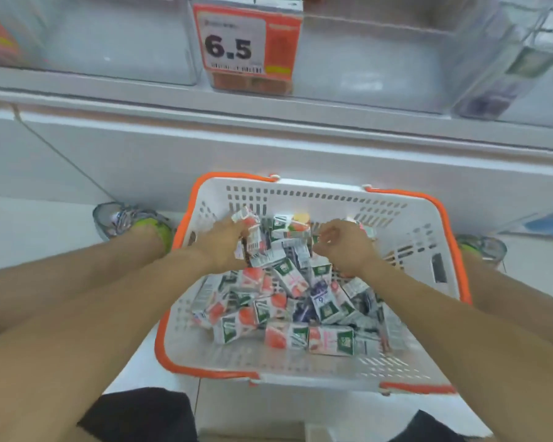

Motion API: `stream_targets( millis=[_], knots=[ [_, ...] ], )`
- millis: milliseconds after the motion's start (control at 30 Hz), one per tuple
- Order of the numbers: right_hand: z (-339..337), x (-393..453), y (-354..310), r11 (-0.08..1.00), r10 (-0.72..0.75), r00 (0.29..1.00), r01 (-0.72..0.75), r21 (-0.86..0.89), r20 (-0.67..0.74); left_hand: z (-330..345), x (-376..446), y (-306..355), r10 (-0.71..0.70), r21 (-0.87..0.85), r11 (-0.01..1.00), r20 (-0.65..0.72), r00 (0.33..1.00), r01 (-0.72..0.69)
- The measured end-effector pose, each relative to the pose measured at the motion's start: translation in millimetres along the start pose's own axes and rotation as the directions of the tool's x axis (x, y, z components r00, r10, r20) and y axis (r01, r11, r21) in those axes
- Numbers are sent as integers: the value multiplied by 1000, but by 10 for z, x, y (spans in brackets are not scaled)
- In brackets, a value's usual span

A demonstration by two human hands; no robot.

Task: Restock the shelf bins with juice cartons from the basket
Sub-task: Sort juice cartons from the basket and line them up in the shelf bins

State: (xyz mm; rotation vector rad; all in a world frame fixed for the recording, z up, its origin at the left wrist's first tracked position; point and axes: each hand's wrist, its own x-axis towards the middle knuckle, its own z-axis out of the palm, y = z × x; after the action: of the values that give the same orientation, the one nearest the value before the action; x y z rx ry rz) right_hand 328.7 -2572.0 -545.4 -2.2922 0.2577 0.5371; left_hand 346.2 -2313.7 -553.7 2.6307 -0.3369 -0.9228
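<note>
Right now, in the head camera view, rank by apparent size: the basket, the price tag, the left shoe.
1. basket, largest by far
2. price tag
3. left shoe, partly hidden by a leg, so ranks two and three are unsure

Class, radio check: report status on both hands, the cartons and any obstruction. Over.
Left hand grips cartons in the basket. Right hand curled over the pile, its grip unclear. Bins above not yet fed. Nothing blocking.
</note>
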Motion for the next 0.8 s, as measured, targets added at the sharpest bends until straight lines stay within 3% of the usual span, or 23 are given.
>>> stream_targets(
  millis=[133,233,433,567,700,800],
  knots=[
    [185,254,81,998,-44,998,42,-46,-43,64,162,-85,-58,232,972,133,989,26],
    [343,428,116,997,-58,998,57,-46,-36,57,231,-175,-42,276,961,152,987,-2],
    [552,643,210,998,-22,993,29,64,-116,-33,262,-210,-20,114,993,82,996,10],
    [677,683,225,996,-87,989,87,-11,-118,-234,120,-109,-69,-213,974,63,996,81],
    [840,583,197,992,-124,966,127,-3,-225,-334,-81,15,-209,-533,802,172,963,270],
    [889,561,198,988,-90,962,119,99,-260,-317,-221,19,-201,-811,459,301,932,361]
  ],
)
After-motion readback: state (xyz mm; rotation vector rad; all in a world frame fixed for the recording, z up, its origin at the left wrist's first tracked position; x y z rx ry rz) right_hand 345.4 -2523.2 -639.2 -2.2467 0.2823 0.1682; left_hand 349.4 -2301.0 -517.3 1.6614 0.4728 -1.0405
